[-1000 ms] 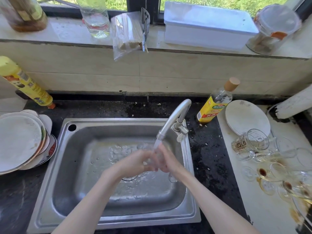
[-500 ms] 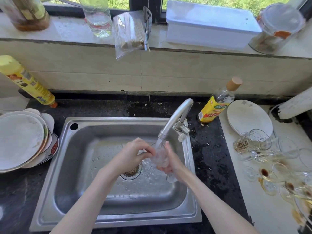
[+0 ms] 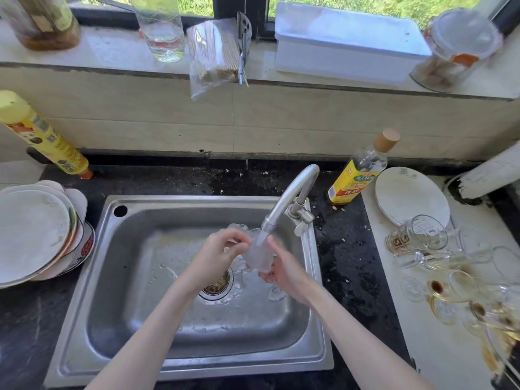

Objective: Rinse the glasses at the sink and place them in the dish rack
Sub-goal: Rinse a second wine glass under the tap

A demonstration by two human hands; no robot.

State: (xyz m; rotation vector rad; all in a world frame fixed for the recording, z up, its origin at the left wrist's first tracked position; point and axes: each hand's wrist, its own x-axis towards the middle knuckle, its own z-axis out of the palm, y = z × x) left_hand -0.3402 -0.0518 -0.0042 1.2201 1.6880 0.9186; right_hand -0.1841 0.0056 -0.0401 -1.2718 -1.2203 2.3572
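Note:
Over the steel sink (image 3: pixel 84 277) I hold a small clear glass (image 3: pixel 259 256) under the running tap (image 3: pixel 287 198). My right hand (image 3: pixel 284 270) cups it from below and the right. My left hand (image 3: pixel 222 253) pinches its rim on the left, fingers curled. Water streams from the spout onto the glass and splashes near the drain (image 3: pixel 216 285). Several dirty glasses (image 3: pixel 450 280), some with brown dregs, lie on the white counter to the right, with a printed glass mug (image 3: pixel 416 235) on its side among them.
Stacked plates (image 3: pixel 36 232) sit left of the sink, a white plate (image 3: pixel 410 195) at the right. A yellow-labelled bottle (image 3: pixel 360 173) stands by the tap base, a yellow bottle (image 3: pixel 42 136) at far left. The window sill holds jars, a bag of skewers and a white box (image 3: pixel 349 43).
My hands have lifted the glass from low over the drain up to the spout, and the left hand shifted from clasping it to pinching its rim.

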